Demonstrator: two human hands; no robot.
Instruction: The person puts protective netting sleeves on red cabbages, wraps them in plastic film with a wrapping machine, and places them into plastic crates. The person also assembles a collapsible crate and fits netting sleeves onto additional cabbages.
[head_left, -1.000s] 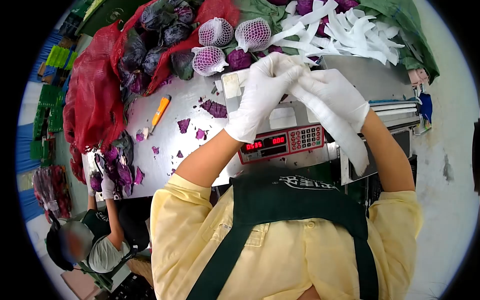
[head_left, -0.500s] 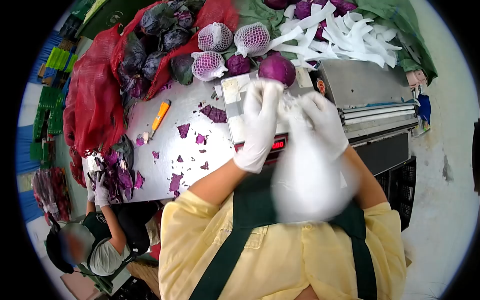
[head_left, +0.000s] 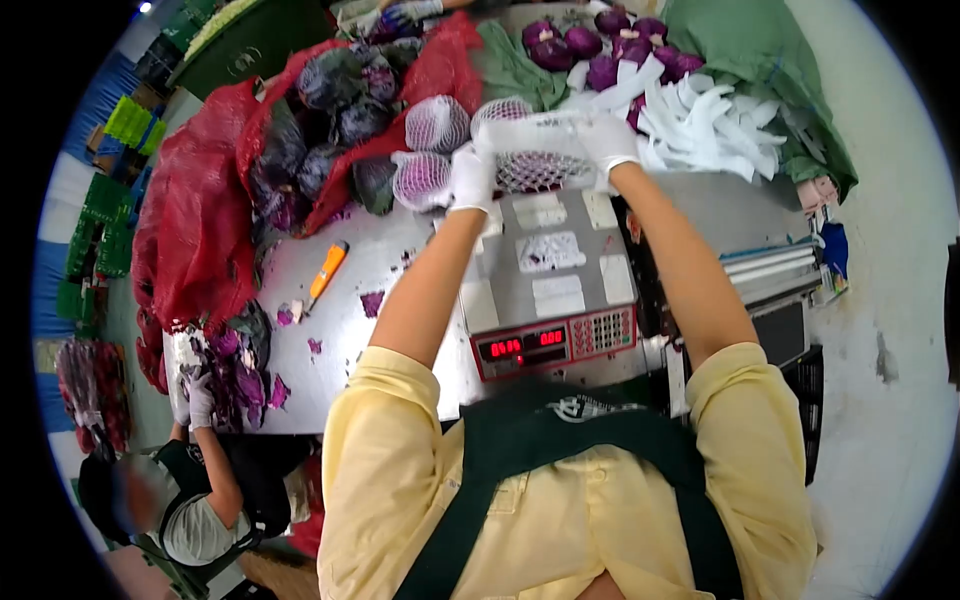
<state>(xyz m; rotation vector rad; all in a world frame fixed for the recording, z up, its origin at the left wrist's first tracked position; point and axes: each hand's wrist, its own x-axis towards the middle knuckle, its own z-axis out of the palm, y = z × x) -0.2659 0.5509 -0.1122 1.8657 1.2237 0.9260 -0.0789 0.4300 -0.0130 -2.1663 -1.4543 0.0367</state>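
Observation:
Both gloved hands are over the far edge of the weighing scale [head_left: 550,290]. My left hand [head_left: 472,178] and my right hand [head_left: 607,148] are closed on opposite sides of a white foam net sleeve [head_left: 535,132], stretched wide between them. Through the mesh shows a red cabbage [head_left: 543,173]; how far the sleeve covers it I cannot tell. Left of my hands are netted red cabbages [head_left: 437,124]. A pile of flat white foam sleeves [head_left: 700,125] lies right of my right hand.
Red mesh sacks [head_left: 200,200] with dark-leaved cabbages stand at the left. An orange utility knife [head_left: 328,272] and leaf scraps lie on the metal table [head_left: 400,330]. Bare red cabbages [head_left: 585,42] sit at the back by a green sack [head_left: 745,45]. A co-worker [head_left: 200,490] handles leaves at lower left.
My hands have moved forward and apart from near my chest. The foam sleeve, hanging blurred before, is now stretched at the cabbage behind the scale. The scale's platform and display are uncovered.

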